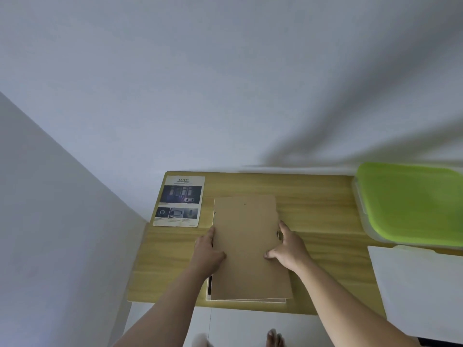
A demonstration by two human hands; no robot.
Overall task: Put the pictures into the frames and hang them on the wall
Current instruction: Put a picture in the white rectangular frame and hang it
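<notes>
- Table (323, 196): light wood-grain top, yellowish, grain running L–R. Front edge and L end in view; R end covered.
- Storage box (363, 221): clear plastic body w/ lime-green lid (411, 204), lid on. Sits at far R corner of table, cut off by R edge of view. Clip visible on its L side.
- White flat sheet (416, 284): lies just in front of box, over R end of table, overhanging front edge. Paper or rigid panel: can't tell. Plain, no markings.
- Floor (240, 326): pale, approx. white, seen below table's front edge; one thin dark seam.
- Bare toes (274, 338) on floor at bottom of view; second foot to the L, blurred.
</notes>
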